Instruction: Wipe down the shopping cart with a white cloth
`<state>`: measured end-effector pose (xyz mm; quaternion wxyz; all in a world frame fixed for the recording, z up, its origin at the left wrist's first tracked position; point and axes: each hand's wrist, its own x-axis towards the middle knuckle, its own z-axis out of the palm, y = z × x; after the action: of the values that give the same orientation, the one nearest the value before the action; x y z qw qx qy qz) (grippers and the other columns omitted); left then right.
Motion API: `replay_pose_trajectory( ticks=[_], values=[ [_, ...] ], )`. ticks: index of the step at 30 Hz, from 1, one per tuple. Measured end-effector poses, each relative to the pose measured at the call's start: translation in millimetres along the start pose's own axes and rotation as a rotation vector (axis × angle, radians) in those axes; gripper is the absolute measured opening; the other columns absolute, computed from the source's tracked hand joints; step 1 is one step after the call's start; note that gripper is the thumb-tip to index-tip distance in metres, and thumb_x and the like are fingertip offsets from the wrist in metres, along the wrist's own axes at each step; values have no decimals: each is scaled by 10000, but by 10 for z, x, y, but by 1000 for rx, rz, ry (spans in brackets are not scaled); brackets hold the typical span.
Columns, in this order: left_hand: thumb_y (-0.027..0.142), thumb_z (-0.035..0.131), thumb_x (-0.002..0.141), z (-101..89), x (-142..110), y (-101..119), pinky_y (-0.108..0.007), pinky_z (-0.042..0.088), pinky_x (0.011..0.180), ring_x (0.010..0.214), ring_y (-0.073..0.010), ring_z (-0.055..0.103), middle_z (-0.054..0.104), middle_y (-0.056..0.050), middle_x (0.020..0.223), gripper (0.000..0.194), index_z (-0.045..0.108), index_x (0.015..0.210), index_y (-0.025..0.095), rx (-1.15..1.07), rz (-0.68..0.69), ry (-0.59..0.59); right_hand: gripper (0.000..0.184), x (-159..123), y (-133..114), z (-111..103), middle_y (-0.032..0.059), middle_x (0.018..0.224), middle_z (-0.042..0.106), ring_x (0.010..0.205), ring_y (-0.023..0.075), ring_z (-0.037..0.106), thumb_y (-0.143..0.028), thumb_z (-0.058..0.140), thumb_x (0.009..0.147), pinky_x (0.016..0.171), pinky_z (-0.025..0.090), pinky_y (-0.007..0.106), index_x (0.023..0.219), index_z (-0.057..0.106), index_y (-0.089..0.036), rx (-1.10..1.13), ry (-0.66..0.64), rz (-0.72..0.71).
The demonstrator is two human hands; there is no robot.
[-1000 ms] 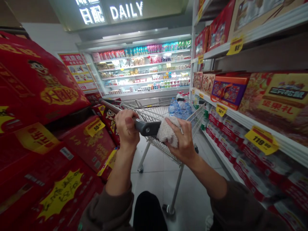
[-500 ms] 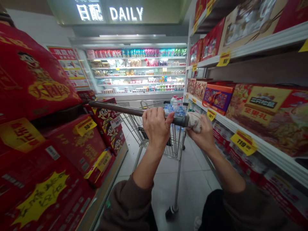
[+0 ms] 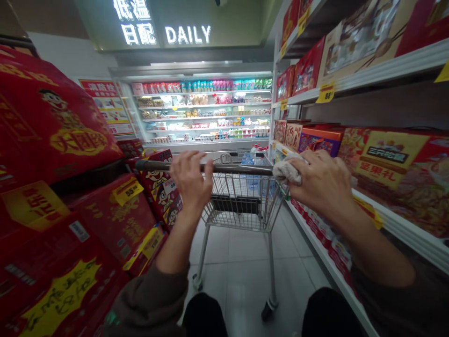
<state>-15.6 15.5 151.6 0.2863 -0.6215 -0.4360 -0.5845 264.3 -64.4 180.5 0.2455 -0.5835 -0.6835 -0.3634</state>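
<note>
**Two hands on a shopping cart's push handle in a supermarket aisle**

From the head camera, the person's left hand (image 3: 191,178) sat on the push handle (image 3: 242,169) of a wire shopping cart (image 3: 238,220), its fingers curled loosely over the bar. How firmly it gripped could not be told. The right hand (image 3: 321,185) was closed around a fluffy beige cloth (image 3: 287,171), pressing it against the handle's right end.

The cart stood straight ahead, between the person's knees and the far end of the aisle. Bottled water (image 3: 249,160) showed at the cart's far end, and a dark panel (image 3: 231,204) crossed the wire basket. Brown sleeves (image 3: 150,299) covered both forearms up to the wrists' reach, and dark trousers (image 3: 205,316) showed below.

To the left rose stacked red gift boxes (image 3: 52,131), one carrying a yellow price tag (image 3: 128,192). To the right, white shelves (image 3: 403,220) held boxed nut gift sets (image 3: 386,159), close beside the right hand. A lit refrigerated display case (image 3: 203,110) closed off the aisle under a glowing "DAILY" sign (image 3: 187,35), and pale floor tiles (image 3: 242,285) ran beneath the cart.
</note>
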Motion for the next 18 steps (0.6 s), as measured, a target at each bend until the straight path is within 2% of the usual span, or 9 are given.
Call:
replay_pose_trajectory(
  ticks=[3, 4, 5, 7, 10, 15, 18],
  values=[
    [425, 494, 1016, -212, 300, -751, -559, 286, 1143, 1286, -333, 466, 661, -131, 1253, 335, 722, 1039, 180, 186, -175, 113, 233, 138, 93, 19, 134, 1051, 686, 964, 269, 533, -286, 547, 861, 733, 278, 379, 989, 702, -168, -73, -109, 106],
    [407, 484, 1013, -246, 366, -972, -558, 300, 1125, 1254, -328, 479, 673, -118, 1221, 338, 727, 998, 172, 234, -221, 118, 242, 186, 90, 41, 145, 1053, 686, 968, 278, 534, -282, 539, 864, 734, 276, 381, 987, 706, -158, -90, -136, 158],
    [388, 493, 999, -258, 408, -1160, -557, 310, 1113, 1212, -319, 498, 687, -100, 1152, 330, 728, 927, 168, 261, -273, 69, 253, 234, 65, 73, 158, 1059, 682, 981, 291, 536, -278, 537, 862, 743, 281, 384, 993, 710, -148, -100, -155, 209],
    [384, 472, 985, -229, 423, -1408, -447, 427, 978, 1001, -259, 572, 676, -74, 926, 386, 677, 741, 164, 207, -344, -189, 263, 324, -49, 162, 178, 1086, 670, 1023, 317, 532, -259, 549, 850, 778, 301, 392, 1014, 712, -135, -95, -168, 276],
    [404, 431, 970, -134, 344, -1470, -324, 438, 791, 822, -198, 586, 610, -39, 780, 412, 582, 645, 200, 137, -292, -209, 262, 452, -359, 304, 179, 1131, 651, 1067, 321, 518, -224, 561, 840, 834, 313, 405, 1043, 703, -137, -13, -150, 275],
    [419, 442, 922, -39, 260, -1219, -310, 354, 670, 716, -179, 550, 536, -12, 675, 385, 524, 603, 218, 175, -184, -174, 247, 663, -1044, 446, 174, 1111, 641, 1034, 300, 505, -151, 509, 851, 824, 292, 402, 1033, 675, -134, 125, -48, 113],
    [402, 433, 926, -22, 261, -1093, -315, 338, 667, 710, -177, 540, 556, -16, 683, 384, 516, 599, 219, 169, -132, -168, 242, 740, -1270, 506, 167, 1071, 643, 1002, 281, 506, -138, 478, 871, 796, 287, 388, 1029, 662, -128, 188, 15, -36]
  ],
)
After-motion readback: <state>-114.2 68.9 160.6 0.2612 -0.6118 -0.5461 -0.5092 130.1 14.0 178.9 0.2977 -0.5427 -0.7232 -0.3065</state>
